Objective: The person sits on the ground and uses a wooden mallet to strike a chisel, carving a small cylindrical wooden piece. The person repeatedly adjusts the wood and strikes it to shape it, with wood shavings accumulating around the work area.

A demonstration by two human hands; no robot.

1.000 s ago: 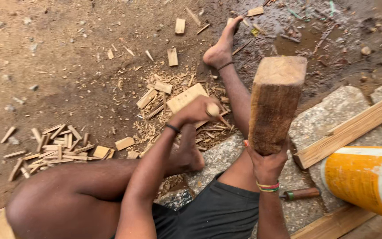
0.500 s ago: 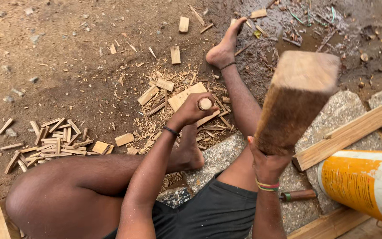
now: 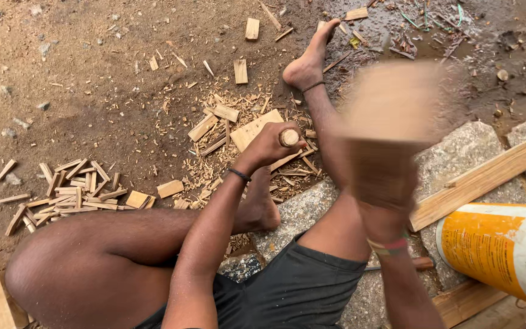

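The wooden block (image 3: pixel 391 122) in the right hand (image 3: pixel 378 201) is pale tan, blurred. The round handle end (image 3: pixel 288 137) in the left hand (image 3: pixel 269 146) is light yellow-brown. The bucket (image 3: pixel 500 247) is orange with a white rim. The shorts (image 3: pixel 293 286) are dark grey. The wood chips (image 3: pixel 74 192) are pale beige on reddish-brown soil (image 3: pixel 80 73).

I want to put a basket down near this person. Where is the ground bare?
Bare dirt lies upper left, beyond the stick pile. It is crowded around the left hand, among chips and the wood slab, and at right by the swinging block, plank and bucket.
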